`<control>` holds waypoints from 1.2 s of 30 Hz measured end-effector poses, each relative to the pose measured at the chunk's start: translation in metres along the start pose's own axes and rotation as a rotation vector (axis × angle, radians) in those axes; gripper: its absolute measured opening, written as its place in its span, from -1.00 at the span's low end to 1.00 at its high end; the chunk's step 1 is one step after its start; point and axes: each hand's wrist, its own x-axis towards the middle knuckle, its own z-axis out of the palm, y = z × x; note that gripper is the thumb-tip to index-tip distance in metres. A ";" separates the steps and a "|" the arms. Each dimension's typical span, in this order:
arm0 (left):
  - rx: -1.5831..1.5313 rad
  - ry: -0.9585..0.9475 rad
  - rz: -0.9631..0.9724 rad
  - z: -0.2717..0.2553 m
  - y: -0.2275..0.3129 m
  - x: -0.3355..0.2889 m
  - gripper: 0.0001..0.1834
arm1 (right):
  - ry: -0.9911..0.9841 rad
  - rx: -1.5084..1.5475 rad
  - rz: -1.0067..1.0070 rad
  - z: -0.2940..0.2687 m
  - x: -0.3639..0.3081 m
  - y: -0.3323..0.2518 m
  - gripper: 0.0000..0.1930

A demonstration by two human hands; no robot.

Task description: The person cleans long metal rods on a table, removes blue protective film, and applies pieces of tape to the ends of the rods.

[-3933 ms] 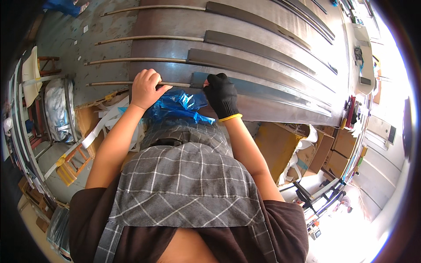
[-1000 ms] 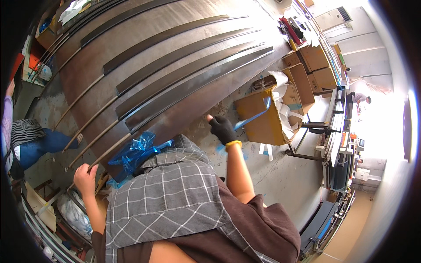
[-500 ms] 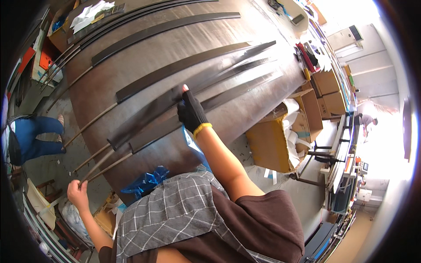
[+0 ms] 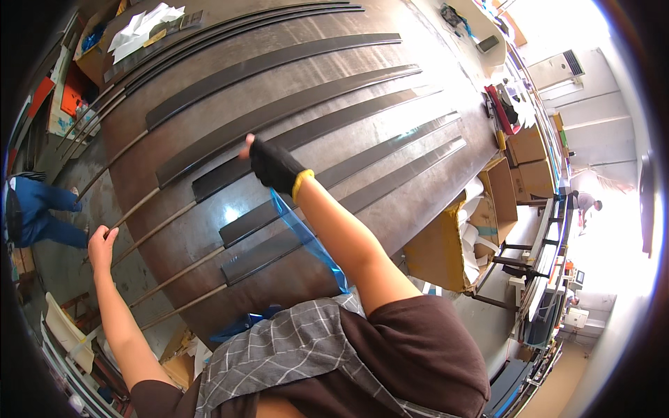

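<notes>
My left hand (image 4: 102, 245) is closed, its fingers pinching a thin rod (image 4: 132, 212) beyond the table's left edge. That rod extends from the end of a long dark flat strip (image 4: 209, 149). My right hand (image 4: 274, 166), in a black fingerless glove with a yellow cuff, lies over a neighbouring dark strip (image 4: 219, 177). Its bare fingertips point left, between the two strips; the other fingers are hidden under the glove. From below its palm, blue film (image 4: 306, 237) trails to my checked apron. Two more strips (image 4: 244, 224) (image 4: 251, 259) with rods lie closer to me.
The strips rest on a large brown table (image 4: 167, 265). Farther off lie another strip (image 4: 272, 61), several thin bars and white paper (image 4: 143, 29). An opened carton (image 4: 439, 244) stands at right. At far left, a person in blue trousers (image 4: 45, 209) stands beside the table.
My left hand has moved up and away from me along the table's left side. My right hand has shifted left. The strip that was blurred in motion now lies still on the table.
</notes>
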 end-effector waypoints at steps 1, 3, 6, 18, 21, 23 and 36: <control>0.025 -0.056 -0.033 0.005 -0.003 0.009 -0.59 | -0.131 -0.079 -0.034 -0.001 -0.014 0.008 -0.43; 0.081 -0.172 -0.108 0.013 -0.009 0.020 -0.65 | -0.201 -0.193 0.016 -0.005 -0.042 0.027 -0.42; 0.381 0.293 0.159 0.035 -0.008 0.004 -0.59 | -0.301 -0.204 0.057 0.000 -0.094 0.057 -0.47; -1.580 -1.265 -0.245 0.085 0.244 -0.258 -0.52 | -0.490 0.090 -0.515 0.080 -0.176 0.020 -0.46; -1.444 -0.995 -0.354 0.076 0.171 -0.272 -0.69 | -0.323 0.234 -0.583 0.034 -0.177 0.038 -0.47; -1.187 -0.897 -0.375 0.059 0.131 -0.279 -0.74 | -0.290 0.149 -0.360 0.010 -0.183 0.079 -0.52; -0.330 0.206 0.011 0.034 0.058 -0.164 -0.72 | 0.490 0.089 -0.132 -0.112 -0.244 0.160 -0.56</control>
